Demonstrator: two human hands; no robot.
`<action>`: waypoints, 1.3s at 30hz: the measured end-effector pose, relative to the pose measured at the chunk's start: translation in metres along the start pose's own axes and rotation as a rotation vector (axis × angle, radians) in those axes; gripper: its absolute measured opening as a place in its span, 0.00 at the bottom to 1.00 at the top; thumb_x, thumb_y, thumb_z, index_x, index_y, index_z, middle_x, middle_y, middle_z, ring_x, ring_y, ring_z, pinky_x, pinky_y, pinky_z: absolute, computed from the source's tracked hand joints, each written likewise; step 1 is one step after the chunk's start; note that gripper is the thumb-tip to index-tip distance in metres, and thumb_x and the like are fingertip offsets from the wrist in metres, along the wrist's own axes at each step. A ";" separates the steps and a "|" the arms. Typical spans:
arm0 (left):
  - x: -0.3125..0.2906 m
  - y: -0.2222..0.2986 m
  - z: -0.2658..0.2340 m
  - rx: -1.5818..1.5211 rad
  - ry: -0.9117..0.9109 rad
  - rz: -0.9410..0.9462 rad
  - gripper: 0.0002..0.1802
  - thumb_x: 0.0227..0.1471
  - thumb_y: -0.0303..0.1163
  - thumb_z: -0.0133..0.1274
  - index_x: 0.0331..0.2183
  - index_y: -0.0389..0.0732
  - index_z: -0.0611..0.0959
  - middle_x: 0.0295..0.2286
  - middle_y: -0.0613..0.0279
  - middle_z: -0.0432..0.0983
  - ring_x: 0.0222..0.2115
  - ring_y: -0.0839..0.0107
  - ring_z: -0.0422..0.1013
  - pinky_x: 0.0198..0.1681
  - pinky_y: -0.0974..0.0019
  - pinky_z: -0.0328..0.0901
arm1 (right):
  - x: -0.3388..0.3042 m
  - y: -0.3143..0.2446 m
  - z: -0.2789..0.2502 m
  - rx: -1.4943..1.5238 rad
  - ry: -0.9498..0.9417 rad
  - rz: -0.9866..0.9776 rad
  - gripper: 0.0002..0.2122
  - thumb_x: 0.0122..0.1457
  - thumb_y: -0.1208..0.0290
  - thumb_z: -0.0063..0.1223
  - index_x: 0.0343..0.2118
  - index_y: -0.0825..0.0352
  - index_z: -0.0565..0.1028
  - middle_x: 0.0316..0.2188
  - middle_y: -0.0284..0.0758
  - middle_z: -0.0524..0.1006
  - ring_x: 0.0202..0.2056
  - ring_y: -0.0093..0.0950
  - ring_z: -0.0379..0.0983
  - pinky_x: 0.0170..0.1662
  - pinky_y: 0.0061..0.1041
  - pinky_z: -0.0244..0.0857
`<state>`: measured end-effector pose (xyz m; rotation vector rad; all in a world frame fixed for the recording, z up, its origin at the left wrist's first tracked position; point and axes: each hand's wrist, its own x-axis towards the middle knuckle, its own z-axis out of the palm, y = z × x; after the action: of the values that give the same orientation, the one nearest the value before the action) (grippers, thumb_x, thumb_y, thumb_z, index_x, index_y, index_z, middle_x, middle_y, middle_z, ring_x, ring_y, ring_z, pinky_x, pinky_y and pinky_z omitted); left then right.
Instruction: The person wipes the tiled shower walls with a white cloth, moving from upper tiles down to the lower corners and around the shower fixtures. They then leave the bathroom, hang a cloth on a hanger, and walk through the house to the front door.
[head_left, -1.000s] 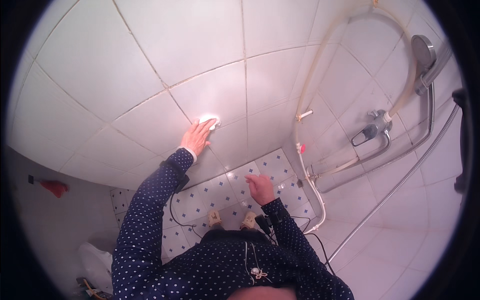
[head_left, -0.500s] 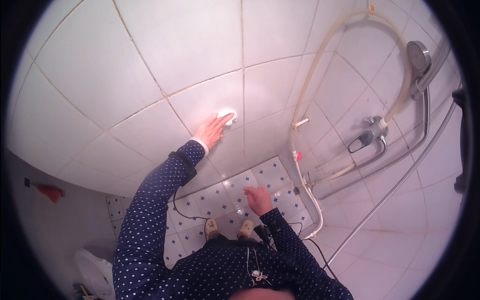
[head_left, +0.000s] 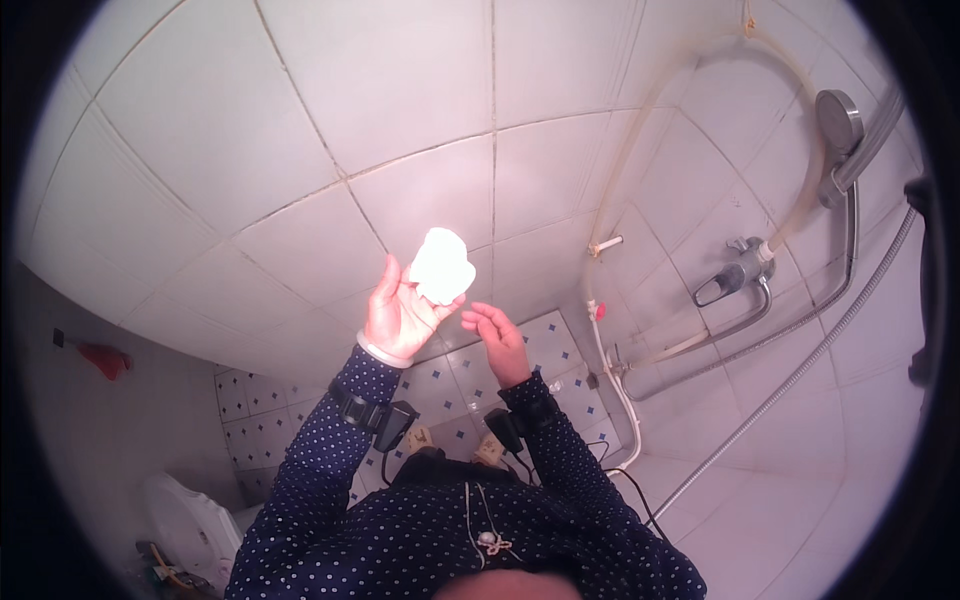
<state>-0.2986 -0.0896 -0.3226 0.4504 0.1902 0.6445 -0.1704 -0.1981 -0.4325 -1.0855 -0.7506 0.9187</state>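
Observation:
Palm up, my left hand (head_left: 397, 312) holds a bright white wad (head_left: 441, 268) on its fingers, with the thumb spread to the side. Glare hides the wad's texture, so I cannot tell cloth from tissue. My right hand (head_left: 497, 340) is just right of the wad and a little lower, apart from it. Its fingers are stretched out and hold nothing. Both hands are in front of the white tiled wall (head_left: 400, 90), away from its surface.
A shower head (head_left: 838, 120), mixer tap (head_left: 735, 275), pale hose and pipes line the wall at right. Patterned tiles cover the floor (head_left: 430, 385). A white washbasin (head_left: 190, 530) stands at lower left. Black cables hang from the devices on my wrists.
My left hand has come off the wall and turned palm up, carrying the white wad nearer. My right hand has risen toward it, its fingers opening out.

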 end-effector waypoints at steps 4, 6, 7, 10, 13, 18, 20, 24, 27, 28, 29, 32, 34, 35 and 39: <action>-0.020 -0.006 -0.006 -0.086 -0.009 -0.075 0.29 0.63 0.48 0.36 0.57 0.37 0.63 0.52 0.51 0.66 0.49 0.57 0.68 0.49 0.53 0.66 | 0.020 -0.030 0.032 0.227 -0.111 -0.085 0.15 0.66 0.72 0.40 0.54 0.72 0.67 0.47 0.35 0.73 0.42 0.21 0.70 0.44 0.19 0.66; -0.024 -0.004 -0.017 0.011 0.032 -0.084 0.27 0.63 0.45 0.37 0.56 0.37 0.64 0.52 0.53 0.67 0.47 0.59 0.69 0.46 0.55 0.67 | 0.023 -0.039 0.045 0.238 -0.151 -0.063 0.16 0.66 0.71 0.41 0.54 0.71 0.66 0.47 0.34 0.73 0.42 0.19 0.69 0.43 0.18 0.66; -0.029 -0.004 -0.022 0.064 0.015 -0.064 0.23 0.63 0.41 0.38 0.54 0.39 0.65 0.48 0.57 0.70 0.43 0.64 0.71 0.43 0.58 0.68 | 0.021 -0.040 0.051 0.224 -0.179 -0.031 0.16 0.66 0.71 0.41 0.54 0.71 0.66 0.47 0.34 0.73 0.42 0.19 0.69 0.42 0.18 0.65; -0.041 0.010 -0.032 0.184 0.080 -0.038 0.21 0.63 0.41 0.39 0.52 0.41 0.67 0.45 0.60 0.71 0.42 0.66 0.71 0.43 0.59 0.68 | 0.021 -0.038 0.075 0.209 -0.186 -0.064 0.13 0.65 0.73 0.43 0.50 0.71 0.69 0.44 0.31 0.73 0.41 0.18 0.69 0.42 0.17 0.65; -0.055 0.032 -0.035 0.105 -0.016 -0.021 0.19 0.63 0.41 0.40 0.51 0.42 0.68 0.45 0.61 0.71 0.42 0.68 0.70 0.45 0.60 0.66 | 0.029 -0.038 0.106 0.115 -0.159 -0.139 0.08 0.62 0.77 0.47 0.42 0.69 0.74 0.40 0.31 0.75 0.36 0.18 0.69 0.40 0.18 0.65; -0.095 0.072 -0.052 0.261 0.288 0.060 0.20 0.63 0.42 0.40 0.50 0.39 0.68 0.46 0.56 0.71 0.43 0.65 0.70 0.46 0.60 0.66 | 0.072 -0.076 0.162 -0.438 0.118 -0.528 0.02 0.57 0.80 0.51 0.32 0.68 0.73 0.27 0.33 0.74 0.27 0.22 0.69 0.29 0.22 0.64; -0.121 0.090 -0.070 0.419 0.377 0.053 0.20 0.63 0.42 0.40 0.48 0.37 0.69 0.46 0.53 0.71 0.43 0.64 0.70 0.46 0.60 0.66 | 0.105 -0.097 0.185 -0.648 0.295 -0.922 0.07 0.51 0.83 0.56 0.32 0.65 0.74 0.28 0.36 0.74 0.28 0.34 0.71 0.29 0.29 0.66; -0.179 0.109 -0.118 0.439 0.542 0.029 0.17 0.61 0.40 0.44 0.43 0.36 0.73 0.42 0.53 0.73 0.38 0.66 0.71 0.43 0.62 0.67 | 0.156 -0.093 0.240 -0.725 0.351 -1.177 0.08 0.49 0.83 0.58 0.32 0.66 0.73 0.29 0.37 0.74 0.30 0.34 0.72 0.32 0.29 0.68; -0.217 0.115 -0.152 0.402 0.657 0.038 0.16 0.60 0.40 0.46 0.42 0.36 0.74 0.41 0.54 0.73 0.36 0.67 0.72 0.42 0.63 0.68 | 0.167 -0.051 0.248 -0.740 0.460 -1.221 0.08 0.49 0.81 0.59 0.31 0.66 0.73 0.28 0.38 0.73 0.32 0.37 0.72 0.35 0.32 0.68; -0.229 0.112 -0.161 0.375 0.724 0.015 0.16 0.60 0.40 0.46 0.41 0.36 0.74 0.41 0.54 0.73 0.35 0.67 0.72 0.41 0.63 0.68 | 0.162 -0.030 0.246 -0.769 0.470 -1.141 0.07 0.49 0.80 0.59 0.31 0.66 0.73 0.28 0.38 0.73 0.31 0.38 0.72 0.35 0.33 0.68; -0.236 0.111 -0.168 0.383 0.779 -0.018 0.16 0.60 0.40 0.45 0.41 0.36 0.74 0.40 0.55 0.74 0.35 0.68 0.72 0.41 0.64 0.68 | 0.152 -0.006 0.247 -0.788 0.383 -1.054 0.07 0.49 0.80 0.60 0.30 0.66 0.73 0.27 0.39 0.72 0.30 0.38 0.70 0.33 0.33 0.66; -0.247 0.108 -0.179 0.421 0.809 -0.078 0.16 0.61 0.40 0.45 0.41 0.36 0.75 0.38 0.55 0.75 0.34 0.68 0.72 0.40 0.64 0.68 | 0.115 0.055 0.251 -0.854 0.225 -1.010 0.07 0.48 0.82 0.58 0.30 0.65 0.72 0.26 0.40 0.71 0.29 0.39 0.70 0.33 0.34 0.65; -0.249 0.109 -0.182 0.400 0.750 -0.049 0.15 0.61 0.39 0.44 0.40 0.36 0.75 0.38 0.55 0.75 0.34 0.69 0.72 0.40 0.65 0.68 | 0.098 0.073 0.248 -0.901 0.161 -0.847 0.06 0.50 0.81 0.56 0.30 0.65 0.73 0.27 0.40 0.72 0.30 0.39 0.70 0.33 0.34 0.66; -0.250 0.111 -0.182 0.424 0.704 -0.006 0.15 0.61 0.39 0.44 0.40 0.37 0.75 0.38 0.55 0.75 0.34 0.69 0.72 0.39 0.65 0.68 | 0.095 0.076 0.249 -0.891 0.150 -0.797 0.06 0.50 0.81 0.56 0.29 0.64 0.73 0.28 0.40 0.72 0.30 0.40 0.70 0.33 0.34 0.66; -0.254 0.122 -0.183 0.479 0.718 -0.022 0.14 0.60 0.38 0.45 0.38 0.37 0.76 0.37 0.57 0.76 0.33 0.71 0.72 0.39 0.67 0.67 | 0.116 0.061 0.249 -0.819 0.280 -0.881 0.04 0.52 0.81 0.54 0.30 0.66 0.72 0.28 0.40 0.72 0.29 0.40 0.70 0.32 0.34 0.66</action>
<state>-0.6201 -0.0975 -0.4201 0.6595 1.0446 0.7189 -0.3507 0.0164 -0.4077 -1.3436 -1.2599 -0.3349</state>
